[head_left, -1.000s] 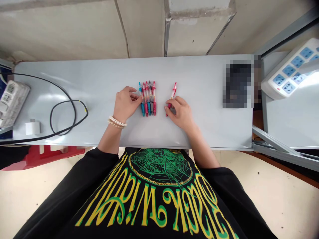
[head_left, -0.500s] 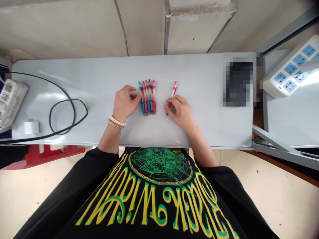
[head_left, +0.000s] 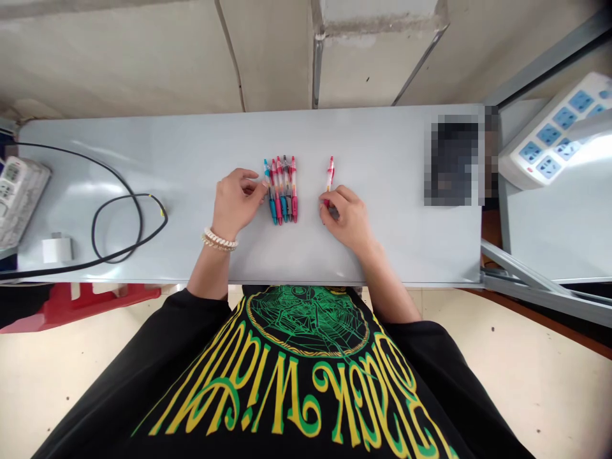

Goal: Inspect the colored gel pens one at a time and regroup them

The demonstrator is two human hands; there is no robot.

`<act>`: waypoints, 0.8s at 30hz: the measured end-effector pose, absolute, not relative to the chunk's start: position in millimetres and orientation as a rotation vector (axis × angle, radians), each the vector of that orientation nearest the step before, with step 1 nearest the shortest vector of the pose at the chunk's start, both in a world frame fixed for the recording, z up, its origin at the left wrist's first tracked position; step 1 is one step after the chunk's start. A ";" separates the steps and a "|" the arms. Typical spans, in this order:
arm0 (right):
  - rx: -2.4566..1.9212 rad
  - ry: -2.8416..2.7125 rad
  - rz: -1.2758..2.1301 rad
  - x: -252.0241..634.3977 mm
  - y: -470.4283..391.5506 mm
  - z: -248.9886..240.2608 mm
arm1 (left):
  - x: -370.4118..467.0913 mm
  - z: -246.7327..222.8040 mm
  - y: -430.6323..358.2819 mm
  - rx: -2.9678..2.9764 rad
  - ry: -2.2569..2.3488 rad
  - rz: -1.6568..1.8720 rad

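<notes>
Several click pens [head_left: 285, 191] with clear barrels and blue, pink or grey grips lie side by side in a row on the grey table, pointing away from me. At the left end of the row, my left hand [head_left: 239, 199] rests with its fingers loosely curled and its thumb apart from them. The thumb tip is beside or touching the outermost blue pen; I cannot tell which. To the right of the row, a single pink pen [head_left: 330, 173] lies apart. My right hand [head_left: 347, 213] pinches its grip end between thumb and fingers, which hide its lower tip.
On the left are a looped black cable [head_left: 139, 210], a white charger plug [head_left: 57, 247] and a white power strip [head_left: 21, 191]. A pixelated dark object [head_left: 452, 164] lies at the right end of the table [head_left: 191, 143]. Beyond it is another power strip [head_left: 549, 137].
The single pink pen has turned straighter, closer to parallel with the row, and its lower tip is now covered by my right hand. My left hand remains beside the row. The view has shifted slightly.
</notes>
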State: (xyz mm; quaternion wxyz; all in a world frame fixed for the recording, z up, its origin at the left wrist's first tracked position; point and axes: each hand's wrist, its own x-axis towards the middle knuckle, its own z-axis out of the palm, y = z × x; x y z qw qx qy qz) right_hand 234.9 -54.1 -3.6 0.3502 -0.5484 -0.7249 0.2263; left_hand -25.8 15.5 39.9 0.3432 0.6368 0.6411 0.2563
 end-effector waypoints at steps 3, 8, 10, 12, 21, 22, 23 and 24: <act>-1.468 -1.901 0.536 234.8 -57.4 -0.4 | -27.8 38.9 12.2 1.613 1.643 0.710; -1.613 -1.929 0.454 236.8 -70.3 5.7 | -31.6 38.5 1.7 1.622 1.653 0.858; -1.631 -1.880 0.476 238.2 -77.3 7.8 | -29.9 39.8 -4.2 1.589 1.647 0.911; -1.597 -1.737 0.518 238.5 -84.3 11.7 | -24.6 42.5 -9.8 1.525 1.582 0.957; -1.250 -1.270 1.029 216.6 -88.1 53.6 | 14.1 70.5 -4.7 1.005 0.786 0.830; -1.241 -1.216 1.058 213.5 -85.6 55.3 | 16.8 72.7 -2.3 0.986 0.770 0.852; -1.237 -1.163 1.082 210.5 -83.0 55.8 | 19.3 73.8 -0.1 0.978 0.771 0.881; -1.234 -1.124 1.093 207.9 -80.5 55.0 | 21.7 73.8 1.6 0.978 0.782 0.913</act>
